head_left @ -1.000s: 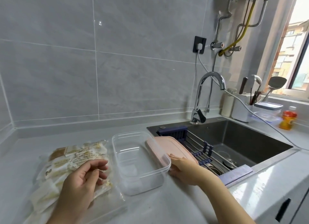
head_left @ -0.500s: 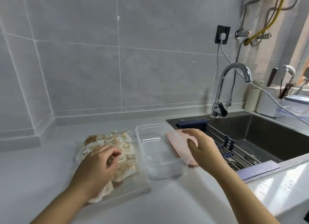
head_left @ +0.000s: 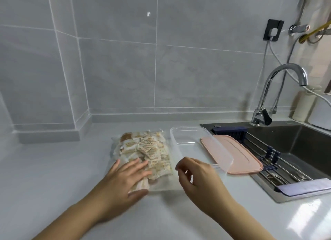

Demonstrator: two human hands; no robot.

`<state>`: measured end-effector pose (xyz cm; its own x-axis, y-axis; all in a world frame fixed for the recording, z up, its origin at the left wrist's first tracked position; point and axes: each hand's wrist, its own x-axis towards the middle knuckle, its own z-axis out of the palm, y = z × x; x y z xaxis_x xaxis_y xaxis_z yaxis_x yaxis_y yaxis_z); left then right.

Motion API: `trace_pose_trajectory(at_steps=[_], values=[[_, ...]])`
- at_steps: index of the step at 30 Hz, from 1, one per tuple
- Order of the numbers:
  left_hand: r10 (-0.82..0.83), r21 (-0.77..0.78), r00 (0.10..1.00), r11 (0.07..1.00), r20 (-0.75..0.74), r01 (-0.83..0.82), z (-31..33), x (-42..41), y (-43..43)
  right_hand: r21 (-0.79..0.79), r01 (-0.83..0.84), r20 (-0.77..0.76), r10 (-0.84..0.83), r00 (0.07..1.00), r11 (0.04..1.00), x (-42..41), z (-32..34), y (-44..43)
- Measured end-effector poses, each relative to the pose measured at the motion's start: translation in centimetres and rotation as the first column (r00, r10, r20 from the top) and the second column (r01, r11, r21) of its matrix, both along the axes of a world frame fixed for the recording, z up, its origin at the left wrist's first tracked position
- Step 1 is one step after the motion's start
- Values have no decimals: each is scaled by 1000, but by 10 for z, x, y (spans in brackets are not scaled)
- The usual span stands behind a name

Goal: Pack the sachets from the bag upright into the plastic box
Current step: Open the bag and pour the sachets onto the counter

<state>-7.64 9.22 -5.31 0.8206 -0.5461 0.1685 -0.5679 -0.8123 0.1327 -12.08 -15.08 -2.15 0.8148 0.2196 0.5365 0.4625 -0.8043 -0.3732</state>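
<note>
sachets (head_left: 150, 150) in bag (head_left: 116, 141), plastic box (head_left: 189, 141) empty

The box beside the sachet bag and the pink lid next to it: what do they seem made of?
The clear rectangular box looks like glossy transparent plastic: the grey counter shows through its walls. The pink rectangular lid seems to be matte opaque plastic, probably moulded, since a raised ridge follows its border.

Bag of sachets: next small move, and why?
Probably pinch the near-right edge of the bag with the right hand to open it. The left hand lies flat on it, the sachets lie inside, and the plastic box beside it stands empty, pink lid off.
</note>
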Motion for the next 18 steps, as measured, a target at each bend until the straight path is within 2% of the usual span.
trace_pose_trajectory(at_steps=[5, 9, 11, 14, 18], values=[[14, -64, 1000, 998, 2, -13, -2, 15, -1, -45, 66, -38, -68, 997, 997, 8, -19, 7], [-32, -226, 997, 973, 73, 48, -2, 11, 5, -53, 62, 2, -62, 998, 997, 6, -24, 13], [-27, -290, 993, 955, 112, 59, 1, 6, 10, -7, 61, -91, -61, 994, 998, 3, -26, 15], [8, -347, 999, 938, 44, 7, 3, 3, 13, 76, 97, -297, -70, 952, 992, -2, -23, 20], [19, -393, 1000, 920, 24, -8, 2, 7, 13, 302, 174, -575, 34, 817, 937, -2, -14, 25]])
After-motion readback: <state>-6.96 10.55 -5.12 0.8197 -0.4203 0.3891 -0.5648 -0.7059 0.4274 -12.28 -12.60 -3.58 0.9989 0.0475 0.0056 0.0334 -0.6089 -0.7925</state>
